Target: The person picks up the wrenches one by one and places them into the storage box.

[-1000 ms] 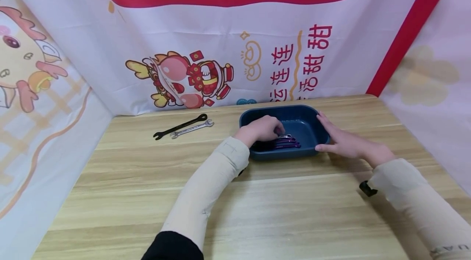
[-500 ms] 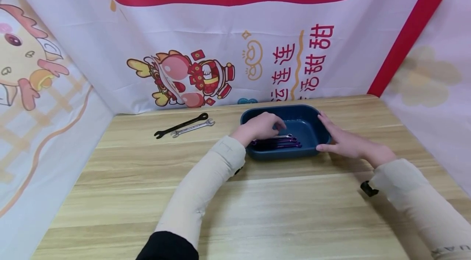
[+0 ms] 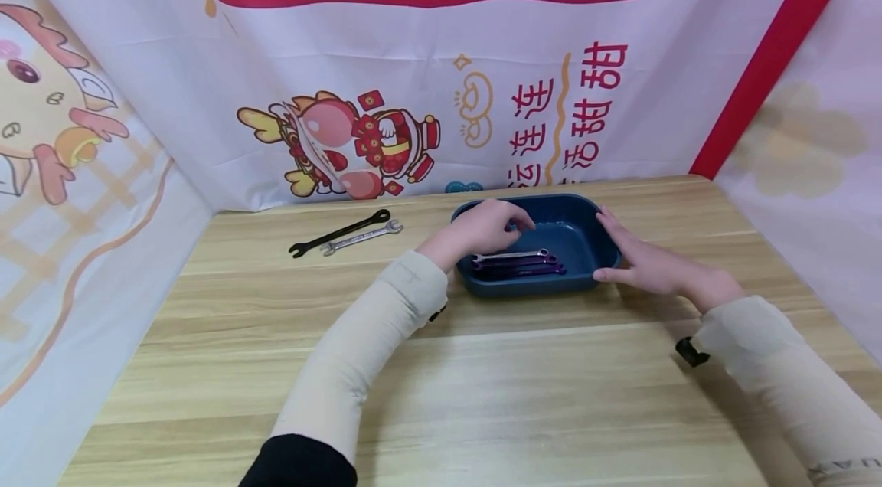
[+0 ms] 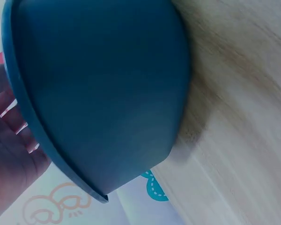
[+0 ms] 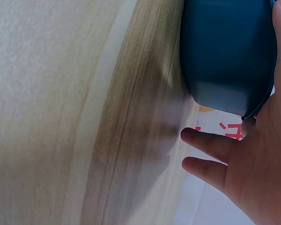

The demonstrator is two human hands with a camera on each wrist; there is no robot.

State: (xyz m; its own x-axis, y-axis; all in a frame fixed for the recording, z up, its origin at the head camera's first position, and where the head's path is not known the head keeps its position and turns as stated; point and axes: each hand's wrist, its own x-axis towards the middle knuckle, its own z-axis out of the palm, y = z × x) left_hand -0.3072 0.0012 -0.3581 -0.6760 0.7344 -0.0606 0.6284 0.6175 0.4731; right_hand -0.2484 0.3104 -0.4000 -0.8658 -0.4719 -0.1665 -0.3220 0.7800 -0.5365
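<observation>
A dark blue plastic bin (image 3: pixel 534 288) stands on the table near the back. Along its near side lie a silver wrench (image 3: pixel 513 255) and purple wrenches (image 3: pixel 527 270), side by side. Over the bin's left part my left hand (image 3: pixel 485 227) hangs with loosely bent fingers, holding nothing. In the left wrist view, that hand (image 4: pixel 11 136) is behind the bin's rim. My right hand (image 3: pixel 644 263) rests against the bin's right end, thumb at the near corner and fingers spread along the side. In the right wrist view, two of its fingers (image 5: pixel 206 171) stretch out past the bin.
To the left of the bin, a black wrench (image 3: pixel 341 233) and a silver double-ended wrench (image 3: pixel 361 237) lie diagonally on the wooden table (image 3: pixel 524 395). A printed cloth (image 3: pixel 413 35) hangs behind the table, with further cloth at both sides.
My left hand has let go of the silver wrench, which lies in the bin, and has lifted slightly up and to the left. The right hand has stayed at the bin.
</observation>
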